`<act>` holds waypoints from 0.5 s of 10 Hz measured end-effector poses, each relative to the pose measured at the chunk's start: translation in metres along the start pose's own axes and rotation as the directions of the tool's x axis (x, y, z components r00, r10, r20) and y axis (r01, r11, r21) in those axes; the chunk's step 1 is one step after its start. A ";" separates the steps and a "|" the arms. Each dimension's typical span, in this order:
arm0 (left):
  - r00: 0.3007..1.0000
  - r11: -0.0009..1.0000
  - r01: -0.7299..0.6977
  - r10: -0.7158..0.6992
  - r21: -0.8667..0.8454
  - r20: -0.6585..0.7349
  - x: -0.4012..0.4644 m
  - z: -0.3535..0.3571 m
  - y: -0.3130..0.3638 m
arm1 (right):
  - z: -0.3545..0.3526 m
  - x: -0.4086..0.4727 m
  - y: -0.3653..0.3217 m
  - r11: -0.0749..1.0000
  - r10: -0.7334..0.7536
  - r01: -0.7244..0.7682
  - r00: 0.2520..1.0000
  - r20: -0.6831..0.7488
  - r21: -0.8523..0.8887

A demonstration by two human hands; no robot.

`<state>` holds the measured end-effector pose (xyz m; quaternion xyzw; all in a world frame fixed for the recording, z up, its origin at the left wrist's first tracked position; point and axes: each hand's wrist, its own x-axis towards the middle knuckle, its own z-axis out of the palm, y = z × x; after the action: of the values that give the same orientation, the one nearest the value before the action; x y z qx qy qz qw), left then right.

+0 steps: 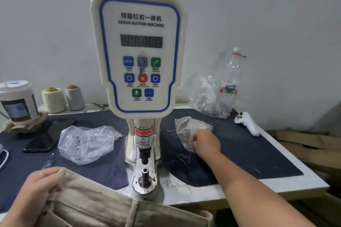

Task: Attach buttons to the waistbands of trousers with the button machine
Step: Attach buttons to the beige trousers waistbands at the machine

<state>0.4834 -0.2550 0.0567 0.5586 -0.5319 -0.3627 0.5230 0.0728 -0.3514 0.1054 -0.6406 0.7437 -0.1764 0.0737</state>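
Note:
The white servo button machine [141, 51] stands at the table's middle, its punch head [144, 156] above the lower die [145, 173]. Beige trousers [96, 206] lie at the near edge, the waistband just left of the die. My left hand [39, 187] grips the waistband's left end. My right hand [205, 142] reaches right of the machine with its fingers inside a small clear bag of buttons [188, 131]; the fingertips are hidden by the plastic.
A second clear bag [86, 143] and a black phone [48, 134] lie left of the machine. Thread cones [54, 99], a cup [16, 101], a plastic bottle [231, 79], another bag [210, 96] and a white controller [248, 122] sit farther back. Dark cloth [249, 155] covers the table.

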 end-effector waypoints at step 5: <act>1.000 0.992 -0.025 0.027 0.120 -0.015 -0.005 0.022 0.009 | -0.013 0.011 -0.012 0.966 0.238 -0.194 0.926 0.293 -0.173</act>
<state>0.4598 -0.2532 0.0609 0.5849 -0.5556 -0.3188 0.4975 0.0776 -0.3608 0.1233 -0.5778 0.7995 -0.0110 0.1636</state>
